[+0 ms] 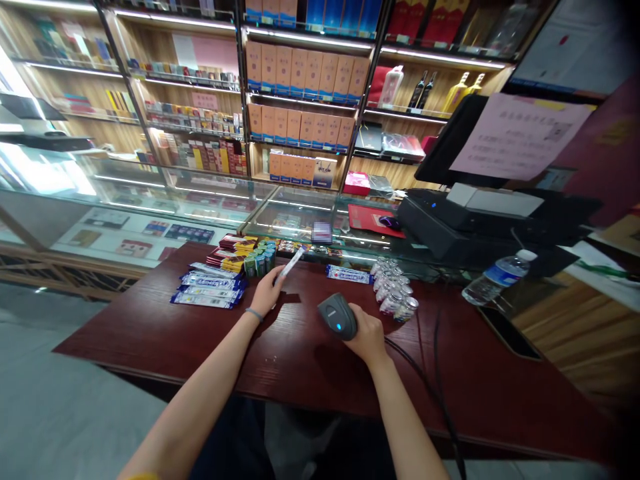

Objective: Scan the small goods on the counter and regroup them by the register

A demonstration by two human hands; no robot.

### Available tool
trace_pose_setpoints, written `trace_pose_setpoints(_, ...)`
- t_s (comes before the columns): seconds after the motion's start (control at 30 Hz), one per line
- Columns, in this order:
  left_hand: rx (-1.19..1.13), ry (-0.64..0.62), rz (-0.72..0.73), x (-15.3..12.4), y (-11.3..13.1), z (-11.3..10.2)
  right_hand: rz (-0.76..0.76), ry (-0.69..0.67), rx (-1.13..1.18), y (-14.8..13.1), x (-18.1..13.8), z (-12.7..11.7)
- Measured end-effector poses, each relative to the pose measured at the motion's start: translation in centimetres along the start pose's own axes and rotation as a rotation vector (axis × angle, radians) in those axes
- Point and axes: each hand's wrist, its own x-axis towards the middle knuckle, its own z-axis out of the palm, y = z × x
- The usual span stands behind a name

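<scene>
My left hand (267,292) is closed around one end of a slim white-and-blue packet (293,263), which tilts up and away over the table. In my right hand (367,333) is a dark barcode scanner (337,316) with a lit blue light, its head turned toward the left. Similar blue-and-white packets (209,288) lie in a pile left of my left hand. Behind them are red-and-yellow packs (233,252) and green-and-blue small cylinders (260,259). A single blue-and-white packet (349,274) lies beyond the scanner, beside rows of small silver-topped containers (393,287).
A glass display counter (210,193) borders the far side of the brown table (300,360). To the right stand a monitor with a pink sheet (520,137), a water bottle (500,277) and a phone (509,332). The scanner's cable (420,373) crosses the table. Stocked shelves (305,97) stand behind.
</scene>
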Motion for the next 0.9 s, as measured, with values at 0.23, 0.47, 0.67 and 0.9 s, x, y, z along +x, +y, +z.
trace_pose_setpoints(0.23,-0.642,-0.193,-0.398,0.0,1.4,0.1,0.000,0.019,-0.010,1.9,0.0,-1.3)
trace_pose_setpoints(0.47,-0.487,-0.274,-0.364,-0.3,1.8,0.0,-0.029,0.076,-0.073,4.7,-1.4,-3.0)
trace_pose_setpoints(0.67,0.051,-0.217,-0.074,1.0,1.2,2.0,-0.003,0.116,-0.129,6.9,-2.7,-4.7)
trace_pose_setpoints(0.9,0.241,-0.344,0.114,3.7,2.9,7.9,0.061,0.138,-0.118,7.6,-3.7,-5.2)
